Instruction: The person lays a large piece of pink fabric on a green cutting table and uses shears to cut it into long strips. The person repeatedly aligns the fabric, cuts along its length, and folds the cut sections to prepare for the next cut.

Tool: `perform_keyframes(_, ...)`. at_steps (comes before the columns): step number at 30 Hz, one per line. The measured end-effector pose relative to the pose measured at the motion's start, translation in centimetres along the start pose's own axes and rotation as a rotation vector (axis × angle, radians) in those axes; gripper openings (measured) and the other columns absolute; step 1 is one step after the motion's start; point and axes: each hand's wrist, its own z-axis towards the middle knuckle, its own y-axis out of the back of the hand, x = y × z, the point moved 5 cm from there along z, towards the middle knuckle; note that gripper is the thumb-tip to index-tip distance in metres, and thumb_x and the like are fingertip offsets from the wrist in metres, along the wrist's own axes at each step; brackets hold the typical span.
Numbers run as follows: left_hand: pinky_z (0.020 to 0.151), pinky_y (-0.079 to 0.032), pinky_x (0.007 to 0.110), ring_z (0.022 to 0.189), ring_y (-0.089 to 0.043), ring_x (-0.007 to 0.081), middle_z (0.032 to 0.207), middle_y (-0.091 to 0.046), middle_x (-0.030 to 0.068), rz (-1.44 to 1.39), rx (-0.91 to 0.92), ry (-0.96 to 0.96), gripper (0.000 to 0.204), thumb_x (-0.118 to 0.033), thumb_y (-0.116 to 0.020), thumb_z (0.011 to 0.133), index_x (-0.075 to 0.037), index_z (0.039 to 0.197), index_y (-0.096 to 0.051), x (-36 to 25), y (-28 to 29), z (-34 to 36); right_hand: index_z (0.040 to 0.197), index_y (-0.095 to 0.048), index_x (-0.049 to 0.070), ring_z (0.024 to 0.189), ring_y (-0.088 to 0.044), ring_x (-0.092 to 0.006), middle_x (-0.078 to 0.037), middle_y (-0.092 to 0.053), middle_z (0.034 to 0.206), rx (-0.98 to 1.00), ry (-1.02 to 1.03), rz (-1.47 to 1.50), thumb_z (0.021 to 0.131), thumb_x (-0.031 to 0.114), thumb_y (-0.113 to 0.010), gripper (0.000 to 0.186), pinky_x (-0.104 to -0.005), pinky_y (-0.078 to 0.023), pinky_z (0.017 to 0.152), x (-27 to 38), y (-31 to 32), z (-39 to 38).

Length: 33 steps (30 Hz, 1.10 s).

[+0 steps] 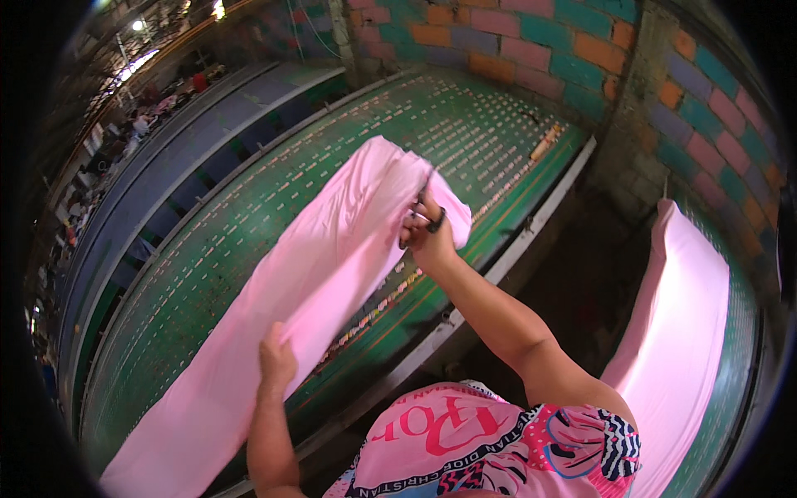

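A long strip of pink fabric [274,282] runs from the lower left up to the middle of a long green table [274,183], its far end bunched and folded. My left hand [276,361] is closed on the near edge of the fabric, pulling that edge up slightly. Near the far end, my right hand [427,236] holds dark-handled scissors [435,220], fingers through the handles. Their blades point away from me against the fabric; folds and fingers partly hide them, so I cannot tell whether they cut into it.
Rows of small pale marks cover the green table, and a small tan roll [545,143] lies near its far right corner. Another table [743,349] on the right carries more pink fabric [681,307]. A painted block wall [515,50] stands behind; a bluish table [158,174] lies beyond, left.
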Motion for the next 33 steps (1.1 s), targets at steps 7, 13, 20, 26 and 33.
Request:
perform_keyframes(7, 0.072, -0.054, 0.045, 0.078, -0.070, 0.0396, 0.091, -0.073, 0.0187, 0.358, -0.542, -0.240, 0.028, -0.004, -0.080, 0.084, -0.005, 0.110, -0.070, -12.6, 13.7, -1.0, 0.137, -0.055, 0.000, 0.062, -0.061, -0.0194, -0.006, -0.062, 0.079, 0.705, 0.199, -0.078, 0.100, 0.066, -0.062, 0.076, -0.0315, -0.046, 0.060, 6.9, -14.8, 2.8)
perform_keyframes(13, 0.058, -0.043, 0.048, 0.063, -0.056, 0.0349, 0.073, -0.054, 0.0105, 0.726, -0.381, -0.311, 0.055, 0.008, -0.066, 0.074, -0.008, 0.126, -0.074, -12.9, 12.1, -6.3, 0.122, -0.060, 0.002, 0.064, -0.061, -0.0192, -0.007, -0.061, 0.079, 0.544, -0.025, -0.055, 0.104, 0.060, -0.059, 0.061, -0.0324, -0.048, 0.060, 1.7, -8.0, 1.5)
perform_keyframes(20, 0.066, -0.052, 0.049, 0.071, -0.064, 0.0357, 0.078, -0.062, 0.0121, 0.545, 0.309, -0.142, 0.053, 0.001, -0.069, 0.070, -0.015, 0.120, -0.078, -6.8, 5.3, -11.8, 0.112, -0.057, 0.009, 0.061, -0.062, -0.0208, -0.005, -0.063, 0.077, -0.015, -0.314, -0.228, 0.100, 0.063, -0.064, 0.056, -0.0347, -0.049, 0.060, -9.7, 10.1, -7.2)
perform_keyframes(26, 0.079, -0.057, 0.050, 0.083, -0.071, 0.0384, 0.088, -0.071, 0.0146, 0.460, 0.716, -0.019, 0.046, -0.008, -0.072, 0.074, -0.016, 0.119, -0.078, 5.3, 4.9, -15.9, 0.110, -0.056, 0.009, 0.062, -0.063, -0.0207, -0.005, -0.063, 0.079, -0.140, -0.554, -0.343, 0.098, 0.065, -0.067, 0.058, -0.0353, -0.050, 0.059, -14.1, 10.5, -17.9)
perform_keyframes(33, 0.096, -0.053, 0.048, 0.110, -0.065, 0.0399, 0.114, -0.069, 0.0184, -0.047, 0.398, -0.297, 0.052, -0.025, -0.085, 0.078, -0.004, 0.123, -0.069, -0.9, -5.1, -7.3, 0.112, -0.053, 0.011, 0.068, -0.064, -0.0214, -0.007, -0.063, 0.085, -0.125, -0.389, -0.342, 0.105, 0.060, -0.059, 0.049, -0.0344, -0.051, 0.063, -15.6, 8.5, -20.3)
